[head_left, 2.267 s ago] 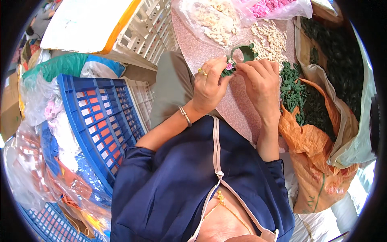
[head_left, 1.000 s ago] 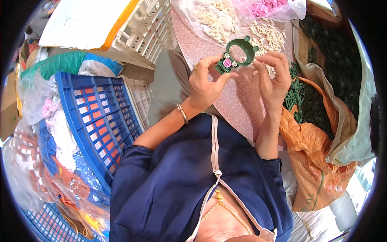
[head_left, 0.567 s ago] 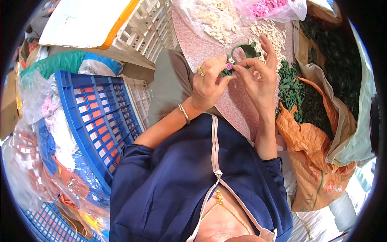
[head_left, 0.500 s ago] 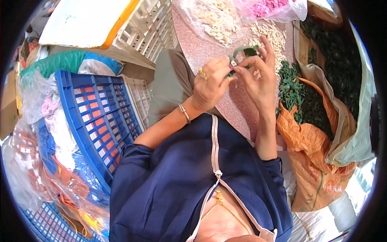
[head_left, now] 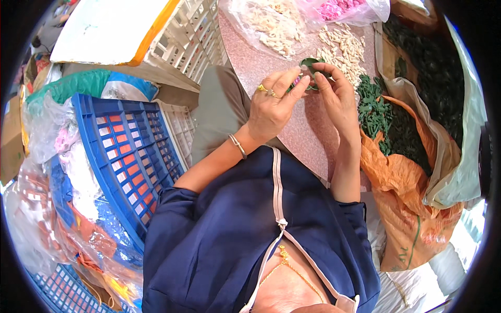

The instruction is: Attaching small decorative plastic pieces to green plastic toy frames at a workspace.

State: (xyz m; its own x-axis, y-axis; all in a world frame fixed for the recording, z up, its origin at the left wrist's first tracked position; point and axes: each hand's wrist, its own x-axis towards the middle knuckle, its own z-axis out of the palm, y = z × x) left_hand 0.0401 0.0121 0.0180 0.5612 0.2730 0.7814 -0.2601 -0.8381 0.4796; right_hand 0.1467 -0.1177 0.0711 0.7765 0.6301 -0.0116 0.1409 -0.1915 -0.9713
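Observation:
Over the near part of a pinkish speckled table, my left hand (head_left: 272, 104) is closed, thumb and fingers pinching a small pink piece (head_left: 297, 81). It wears a yellow ring and a bracelet. Facing it, my right hand (head_left: 338, 96) has its thumb and fingers bent around a curved green leaf-like piece (head_left: 309, 62), which spans the gap between both hands. Fingers hide how the pink and green parts meet. Just beyond lie a heap of small cream pieces (head_left: 344, 49) and, right of my right hand, a pile of small green stem-like pieces (head_left: 373, 104).
Clear bags of cream pieces (head_left: 276, 26) and pink pieces (head_left: 336, 9) stand at the table's far side. An orange woven sack (head_left: 402, 193) and a sack of dark green pieces (head_left: 428, 73) crowd the right. A blue plastic crate (head_left: 122, 156) is at the left.
The raised fingers of my right hand have come down and curled toward the green piece. That piece has turned and now shows as a dark loop. My left hand has barely shifted.

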